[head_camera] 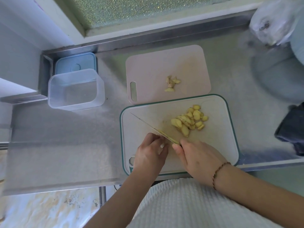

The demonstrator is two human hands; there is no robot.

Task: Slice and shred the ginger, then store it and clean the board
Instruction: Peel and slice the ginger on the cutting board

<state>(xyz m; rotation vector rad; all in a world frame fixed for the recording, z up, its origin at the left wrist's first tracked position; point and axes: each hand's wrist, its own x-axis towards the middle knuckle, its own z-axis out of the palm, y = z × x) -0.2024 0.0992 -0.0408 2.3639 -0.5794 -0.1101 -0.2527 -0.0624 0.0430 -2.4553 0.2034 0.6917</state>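
Right hand [197, 155]: gripping the knife handle, fingers curled round it, thumb lying along the blade's base; a beaded bracelet [220, 170] is sitting on the wrist.
Left hand [150, 153]: resting on the near board with fingers curled down against the knife's flank; what they are pinching, if anything, cannot be told.
Knife [148, 125]: lying slantwise between the hands, tip pointing toward the board's far-left corner.
Near board [218, 142]: a white one with green rim, carrying a heap of ginger slices [190, 120] just beyond the right hand.
Far board [153, 69]: a pink one touching the near board's far edge, holding a small cluster of ginger trimmings [171, 83].
Clear container [75, 89]: standing open, well to the left of the boards.
Blue lid [75, 63]: lying just behind the container.
Steel counter [65, 137]: bearing everything.
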